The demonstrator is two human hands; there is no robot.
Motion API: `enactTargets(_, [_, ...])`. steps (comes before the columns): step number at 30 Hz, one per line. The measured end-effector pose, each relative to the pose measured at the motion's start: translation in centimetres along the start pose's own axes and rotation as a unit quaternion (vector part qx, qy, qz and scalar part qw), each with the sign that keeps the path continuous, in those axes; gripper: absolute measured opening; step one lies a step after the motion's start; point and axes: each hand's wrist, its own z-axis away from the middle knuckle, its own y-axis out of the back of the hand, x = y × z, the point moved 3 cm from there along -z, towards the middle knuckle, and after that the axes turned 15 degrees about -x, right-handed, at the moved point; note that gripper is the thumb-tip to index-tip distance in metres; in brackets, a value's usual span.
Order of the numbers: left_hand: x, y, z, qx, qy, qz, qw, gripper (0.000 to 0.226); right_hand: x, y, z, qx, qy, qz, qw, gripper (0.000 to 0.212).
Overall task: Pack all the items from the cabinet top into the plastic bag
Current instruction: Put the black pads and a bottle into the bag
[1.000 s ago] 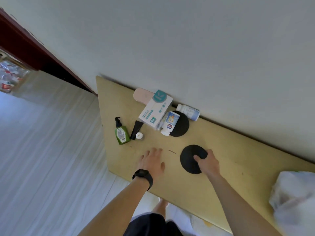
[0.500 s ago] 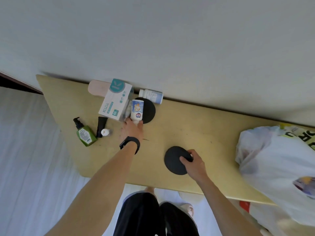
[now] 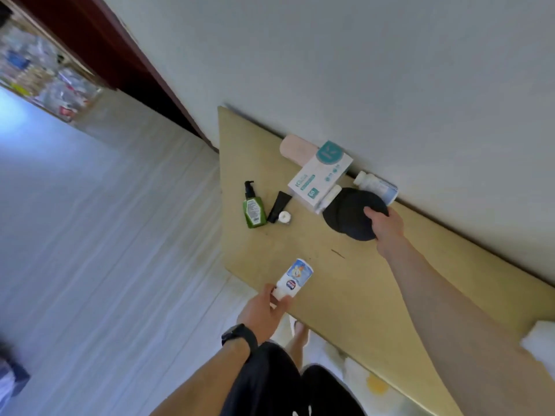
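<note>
- Plainly, the left hand (image 3: 264,313) has its fingers pinched round the cap end of a small white bottle (image 3: 295,276), held over the near edge of the table (image 3: 345,283). The bottle looks light and rigid. Its glossy label may be slippery, so a grip round the body would be surer than one on the cap.
- The right hand (image 3: 386,228) curls its fingers on the rim of a black disc (image 3: 350,214) at the far side, which seems to overlap a second disc. It looks thin, flat and light, and the edge is probably the only place to catch it.
- The bottle's label is blue with an orange picture, and the disc is plain matte black.
- Left to pack, to the left of the disc: a white and teal box (image 3: 319,177), a green pump bottle (image 3: 253,210), a black tube (image 3: 279,207) and a pink item (image 3: 295,147). A pale bottle (image 3: 377,186) lies against the wall.
- The plastic bag (image 3: 540,340) shows only as a white corner at the right edge, well apart from both hands.
</note>
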Motion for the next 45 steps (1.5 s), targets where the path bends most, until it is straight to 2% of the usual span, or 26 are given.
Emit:
enactTargets(3, [-1.2, 0.1, 0.5, 0.01, 0.014, 0.004, 1.0, 0.047, 0.2, -0.3, -0.9, -0.003, -0.022, 0.025, 0.999, 0.057])
enactTargets(6, [-1.3, -0.1, 0.8, 0.018, 0.011, 0.013, 1.0, 0.049, 0.9, 0.4, 0.1, -0.002, -0.032, 0.06, 0.998, 0.052])
enactTargets(8, [-1.3, -0.7, 0.9, 0.016, 0.01, 0.022, 1.0, 0.049, 1.4, 0.8, 1.0, -0.01, -0.034, 0.088, 0.995, 0.056])
enactTargets(11, [-0.9, -1.3, 0.8, 0.014, 0.009, 0.023, 1.0, 0.049, 1.3, 0.6, 1.6, -0.016, -0.021, 0.131, 0.991, 0.074])
enactTargets(15, [-0.7, -1.7, 0.8, 0.022, 0.018, 0.023, 0.999, 0.048, 0.4, -0.7, 1.3, 0.04, -0.01, 0.239, 0.97, 0.096])
enactTargets(18, [-0.7, -1.4, 1.4, 0.029, 0.022, 0.017, 0.999, 0.045, 0.5, -1.7, 1.3, 0.057, -0.033, 0.282, 0.957, 0.092])
enactTargets(27, [-0.9, -1.3, 1.8, 0.035, 0.032, -0.005, 0.999, 0.044, 1.1, -2.4, 1.8, 0.09, -0.075, 0.233, 0.965, 0.081])
enactTargets(31, [-1.2, -1.8, 1.7, 0.036, 0.03, 0.008, 0.999, 0.043, 1.0, -2.7, 2.0, 0.086, -0.061, 0.226, 0.968, 0.073])
enactTargets(37, [-1.2, -2.2, 1.4, 0.033, 0.027, -0.001, 0.999, 0.042, 1.7, -2.0, 2.6, 0.075, -0.064, 0.222, 0.97, 0.073])
enactTargets(45, [-0.3, -1.8, 1.0, 0.028, 0.027, -0.014, 0.999, 0.044, 1.0, -3.0, 1.9, 0.085, -0.049, 0.287, 0.953, 0.079])
